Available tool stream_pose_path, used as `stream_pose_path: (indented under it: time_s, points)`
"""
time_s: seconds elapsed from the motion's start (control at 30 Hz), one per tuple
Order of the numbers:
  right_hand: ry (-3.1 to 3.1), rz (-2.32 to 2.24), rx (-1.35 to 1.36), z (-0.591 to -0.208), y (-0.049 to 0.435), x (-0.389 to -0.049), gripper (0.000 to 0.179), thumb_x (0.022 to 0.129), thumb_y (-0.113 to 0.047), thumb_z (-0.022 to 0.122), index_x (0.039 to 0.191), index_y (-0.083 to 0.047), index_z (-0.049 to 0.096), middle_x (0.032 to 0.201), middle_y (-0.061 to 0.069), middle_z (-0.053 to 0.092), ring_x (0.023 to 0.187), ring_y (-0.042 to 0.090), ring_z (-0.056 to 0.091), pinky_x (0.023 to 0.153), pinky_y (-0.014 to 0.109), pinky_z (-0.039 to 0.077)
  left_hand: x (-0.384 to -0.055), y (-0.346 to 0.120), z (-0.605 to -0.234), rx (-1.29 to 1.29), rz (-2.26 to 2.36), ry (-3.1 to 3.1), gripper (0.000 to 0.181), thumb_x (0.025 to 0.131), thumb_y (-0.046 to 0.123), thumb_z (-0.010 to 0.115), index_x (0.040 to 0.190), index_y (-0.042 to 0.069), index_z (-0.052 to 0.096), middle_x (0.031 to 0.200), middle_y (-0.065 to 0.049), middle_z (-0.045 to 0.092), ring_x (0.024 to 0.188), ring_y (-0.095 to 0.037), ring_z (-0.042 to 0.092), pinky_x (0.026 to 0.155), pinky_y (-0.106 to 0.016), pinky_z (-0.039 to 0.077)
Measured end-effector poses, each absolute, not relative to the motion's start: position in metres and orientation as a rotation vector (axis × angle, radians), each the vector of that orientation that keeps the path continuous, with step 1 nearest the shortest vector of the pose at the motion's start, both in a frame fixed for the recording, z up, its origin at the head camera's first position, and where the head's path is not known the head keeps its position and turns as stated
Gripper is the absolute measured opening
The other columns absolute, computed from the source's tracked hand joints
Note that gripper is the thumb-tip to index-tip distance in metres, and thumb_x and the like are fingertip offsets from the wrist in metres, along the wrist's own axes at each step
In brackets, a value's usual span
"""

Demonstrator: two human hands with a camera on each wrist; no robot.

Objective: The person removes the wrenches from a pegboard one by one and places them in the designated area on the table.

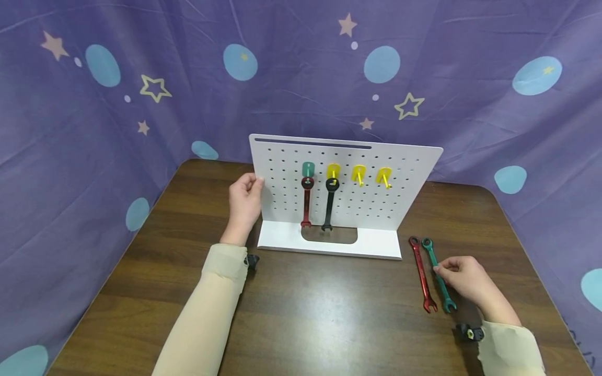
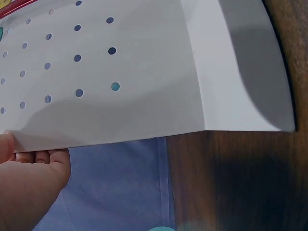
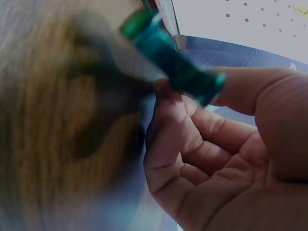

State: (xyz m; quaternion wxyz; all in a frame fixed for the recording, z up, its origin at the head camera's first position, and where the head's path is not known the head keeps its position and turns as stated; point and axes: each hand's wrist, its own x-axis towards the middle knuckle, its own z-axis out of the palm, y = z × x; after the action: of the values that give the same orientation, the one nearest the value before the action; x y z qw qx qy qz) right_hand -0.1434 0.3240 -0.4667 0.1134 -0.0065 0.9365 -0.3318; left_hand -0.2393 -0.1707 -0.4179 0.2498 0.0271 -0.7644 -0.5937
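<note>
My left hand (image 1: 245,201) pinches the left edge of a white pegboard (image 1: 291,209) that stands upright on its base; in the left wrist view the thumb is on the front and the fingers go behind. The green combination wrench (image 1: 441,282) is pinched near its middle by my right hand (image 1: 467,282). The right wrist view shows this wrench blurred and apart from its shadow on the table. Just left of it, a red wrench (image 1: 421,274) lies on the table. Another red wrench (image 1: 307,203) and a black wrench (image 1: 330,203) hang from hooks on the board.
A green hook (image 1: 308,168) holds the hanging red wrench and a yellow hook (image 1: 333,170) the black one. Two more yellow hooks (image 1: 359,173) to the right hold nothing. The wooden table (image 1: 301,313) meets a purple patterned curtain (image 1: 301,94) behind.
</note>
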Motion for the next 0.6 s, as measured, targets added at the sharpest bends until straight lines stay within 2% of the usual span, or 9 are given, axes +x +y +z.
stream_pose_path:
  time_s: [0.27, 0.6]
  points:
    - [2.820, -0.918, -0.020, -0.4656, 0.3226, -0.1422, 0.023, 0.097, -0.020, 0.068, 0.087, 0.000, 0.071, 0.073, 0.001, 0.068, 0.067, 0.018, 0.055, 0.059, 0.035, 0.044, -0.2397, -0.1714, -0.4177, 0.075, -1.607, -2.086, 0.015, 0.102, 0.003, 0.061, 0.101, -0.010, 0.069, 0.091, -0.021, 0.071, 0.065, -0.011, 0.047, 0.056, -0.022, 0.038]
    - [2.876, -0.867, -0.021, -0.4682, 0.3225, -0.1430, 0.022, 0.093, -0.018, 0.073, 0.080, -0.002, 0.069, 0.064, -0.002, 0.060, 0.061, 0.018, 0.051, 0.054, 0.033, 0.041, -0.2391, -0.1713, -0.4177, 0.085, -1.604, -2.097, 0.016, 0.102, 0.004, 0.061, 0.102, -0.009, 0.069, 0.091, -0.020, 0.071, 0.066, -0.012, 0.048, 0.057, -0.023, 0.039]
